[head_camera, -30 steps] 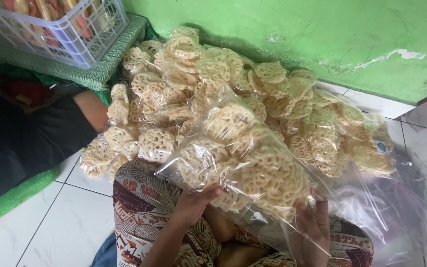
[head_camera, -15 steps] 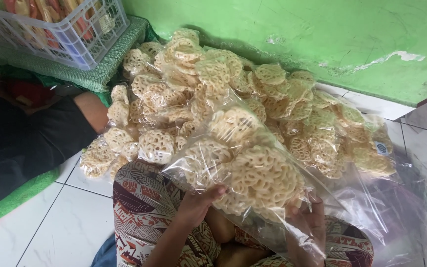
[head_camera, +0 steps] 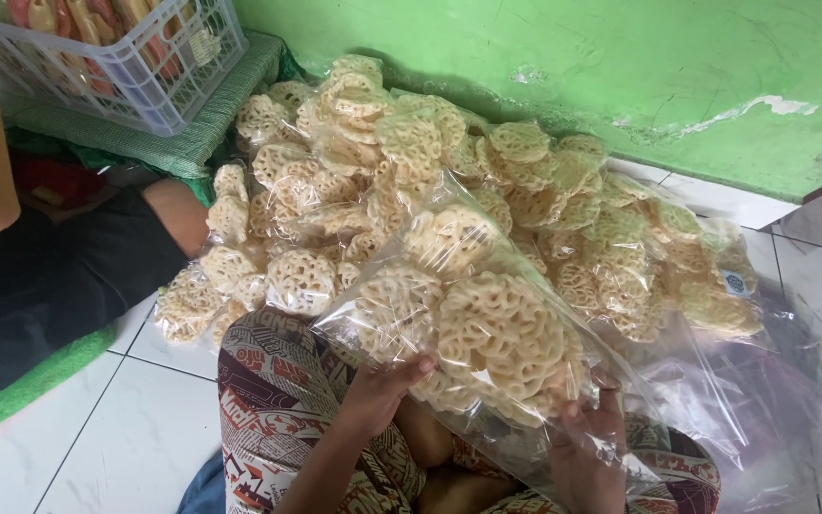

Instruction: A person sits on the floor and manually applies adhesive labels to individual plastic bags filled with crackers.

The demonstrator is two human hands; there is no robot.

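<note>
We're mid-handling on one clear plastic bag of lattice crackers (head_camera: 473, 328), sitting center frame, low, over the patterned lap (head_camera: 278, 400). Left hand (head_camera: 382, 390) is curled around the bag's lower left edge, thumb on top, fingers under, so it's closed on the bag. Right hand (head_camera: 590, 440) is at the lower right of the frame, gripping the loose open end of the plastic, fingers partly wrapped in the film. The crackers inside are bunched toward the upper end; the mouth of the bag trails down toward the bottom right and looks unsealed, though we can't tell for sure through the folds. Our read: this is the gather-and-close stage for a filled bag. The next move would call for holding the contents steady with the left while the right collects the slack film without crushing the brittle rounds. Behind, the pile of packed cracker bags (head_camera: 449, 181) fills the upper middle against the green wall (head_camera: 620, 67). White crate (head_camera: 126, 57) is upper left; another person's dark-clothed leg (head_camera: 49, 286) lies at the left edge.
</note>
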